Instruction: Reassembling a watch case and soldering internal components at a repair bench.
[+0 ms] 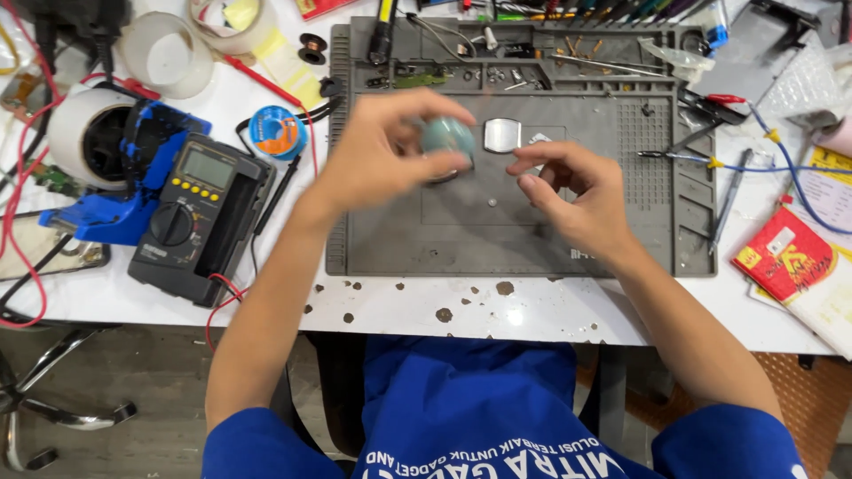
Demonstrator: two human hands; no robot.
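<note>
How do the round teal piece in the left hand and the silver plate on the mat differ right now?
The teal piece is rounded and bluish-green; the silver plate is flat, squarish and shiny metal. The teal piece is pinched in the left hand, raised off the grey mat; the silver plate lies loose on it, untouched, just beyond the right hand. Both are small.

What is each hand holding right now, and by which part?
The left hand pinches a small round teal object by its edge. The right hand seems empty, fingers curled.
</note>
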